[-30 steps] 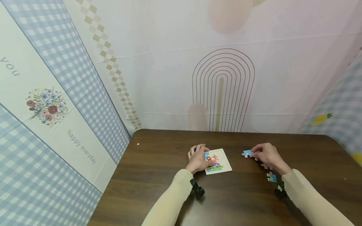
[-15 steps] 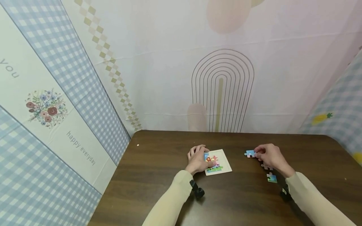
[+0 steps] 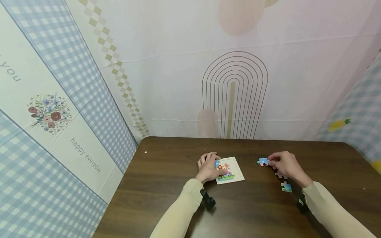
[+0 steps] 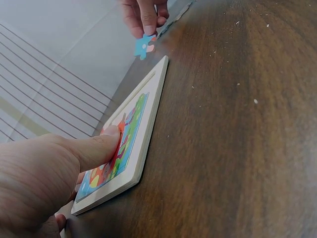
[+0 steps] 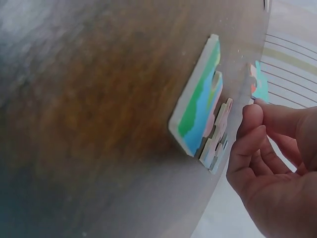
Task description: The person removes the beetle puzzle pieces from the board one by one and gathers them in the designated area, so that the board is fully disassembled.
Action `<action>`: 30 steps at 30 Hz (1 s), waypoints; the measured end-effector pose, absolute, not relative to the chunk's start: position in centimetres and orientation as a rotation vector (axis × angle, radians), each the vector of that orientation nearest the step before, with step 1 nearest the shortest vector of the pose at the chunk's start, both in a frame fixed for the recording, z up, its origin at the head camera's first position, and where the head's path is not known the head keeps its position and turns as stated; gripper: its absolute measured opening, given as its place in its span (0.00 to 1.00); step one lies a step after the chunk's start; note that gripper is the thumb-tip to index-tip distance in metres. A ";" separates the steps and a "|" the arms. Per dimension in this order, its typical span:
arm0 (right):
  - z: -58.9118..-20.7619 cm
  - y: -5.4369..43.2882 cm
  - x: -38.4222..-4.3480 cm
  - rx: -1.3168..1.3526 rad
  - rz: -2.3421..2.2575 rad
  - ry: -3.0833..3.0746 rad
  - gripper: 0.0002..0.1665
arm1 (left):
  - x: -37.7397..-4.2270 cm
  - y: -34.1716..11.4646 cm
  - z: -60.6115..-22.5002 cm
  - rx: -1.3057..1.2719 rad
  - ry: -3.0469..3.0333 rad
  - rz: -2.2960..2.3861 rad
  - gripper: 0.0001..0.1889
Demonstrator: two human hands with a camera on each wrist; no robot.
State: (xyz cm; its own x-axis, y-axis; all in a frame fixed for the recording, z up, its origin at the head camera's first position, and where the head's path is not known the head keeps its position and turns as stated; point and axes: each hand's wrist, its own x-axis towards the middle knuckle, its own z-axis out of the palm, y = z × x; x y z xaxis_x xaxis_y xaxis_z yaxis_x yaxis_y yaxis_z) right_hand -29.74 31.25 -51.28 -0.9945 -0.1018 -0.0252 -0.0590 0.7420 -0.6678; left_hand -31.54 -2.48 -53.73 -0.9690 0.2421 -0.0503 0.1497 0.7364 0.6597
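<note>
A square wooden puzzle board with a pale frame and a partly filled cartoon picture lies on the table. My left hand holds its left side, the thumb pressed on the picture and the other fingers at the edge, partly hidden. To the right, my right hand pinches a blue jigsaw piece with pink patches between thumb and fingertips; the right wrist view shows the piece beyond the fingertips. Closer to me lie a green-and-blue jigsaw piece and pink pieces, partly under the right hand.
The brown wooden table ends at a printed cloth backdrop behind and a blue checked cloth on the left. Black wrist cameras sit at both cuffs. Small white specks dot the tabletop.
Over the first half second my right hand shifted slightly to the right with the blue jigsaw piece; since then it has barely moved. My left hand and the board stay put.
</note>
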 end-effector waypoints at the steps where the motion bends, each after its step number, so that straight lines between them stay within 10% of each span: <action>1: -51.3 31.2 -29.7 -0.130 -1.101 2.870 0.14 | -31.5 -2.5 -53.7 0.317 2.803 1.046 0.31; 30: -51.1 31.0 -29.6 -0.131 -1.149 2.834 0.10 | -31.5 -2.4 -53.8 0.319 2.815 1.032 0.31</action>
